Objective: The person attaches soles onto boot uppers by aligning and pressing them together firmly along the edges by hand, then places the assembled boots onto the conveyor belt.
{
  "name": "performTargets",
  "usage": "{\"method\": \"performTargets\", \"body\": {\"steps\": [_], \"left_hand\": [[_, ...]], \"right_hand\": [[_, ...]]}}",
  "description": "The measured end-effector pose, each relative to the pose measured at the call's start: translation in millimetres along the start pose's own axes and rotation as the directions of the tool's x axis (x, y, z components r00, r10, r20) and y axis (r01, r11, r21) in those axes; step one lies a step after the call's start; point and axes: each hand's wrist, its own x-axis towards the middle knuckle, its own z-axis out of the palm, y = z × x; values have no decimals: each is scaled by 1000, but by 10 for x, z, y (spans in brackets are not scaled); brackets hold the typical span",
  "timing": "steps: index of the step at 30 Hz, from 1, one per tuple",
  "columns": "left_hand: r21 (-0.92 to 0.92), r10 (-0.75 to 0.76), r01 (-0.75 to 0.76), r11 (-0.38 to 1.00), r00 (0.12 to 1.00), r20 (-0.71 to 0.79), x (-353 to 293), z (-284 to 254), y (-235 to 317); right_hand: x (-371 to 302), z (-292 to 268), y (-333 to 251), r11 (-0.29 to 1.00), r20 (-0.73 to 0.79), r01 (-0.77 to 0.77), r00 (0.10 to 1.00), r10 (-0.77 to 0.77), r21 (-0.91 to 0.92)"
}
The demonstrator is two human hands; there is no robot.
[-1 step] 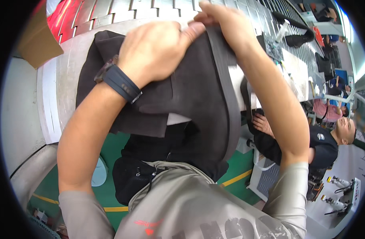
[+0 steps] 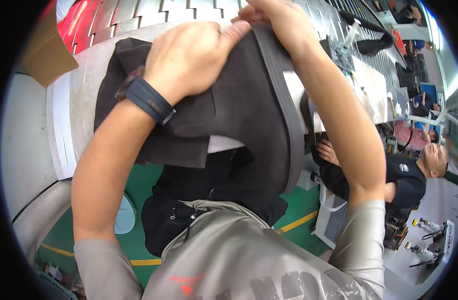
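Dark cloth (image 2: 249, 125) fills frame centre, draped off the grey surface (image 2: 84, 95) toward the body. Left hand (image 2: 189, 57) and right hand (image 2: 279, 22) each have their grip clamped on its top edge at upper centre, likely pulling the banded hem taut. Fingertips are hidden behind the fabric; the right hand is cut off by the frame's top edge.

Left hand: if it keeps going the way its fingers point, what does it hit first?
Probably the right hand: the left hand lies on the dark garment, thumb tip already close beside it. Depth is unclear, so contact can't be confirmed.
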Motion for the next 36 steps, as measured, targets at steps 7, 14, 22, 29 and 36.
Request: {"method": "performTargets", "body": {"steps": [7, 14, 22, 29, 36], "left_hand": [[-23, 34, -32, 999, 990, 140, 20, -148, -114], [79, 552, -568, 819, 818, 165, -953, -133, 768], [407, 518, -440, 801, 850, -99, -1109, 528, 941], [336, 491, -403, 851, 838, -239, -1148, 661, 955], [317, 463, -386, 866, 859, -220, -1205, 608, 868]], "right_hand": [[-729, -75, 146, 974, -239, -78, 962, 130, 213], [-2679, -138, 523, 886, -166, 51, 986, 30, 461], [-2755, 50, 535, 890, -254, 176, 965, -70, 422], [-2738, -80, 424, 924, -146, 223, 949, -278, -310], [-2580, -331, 226, 999, 9, -22, 1000, 22, 28]]}}
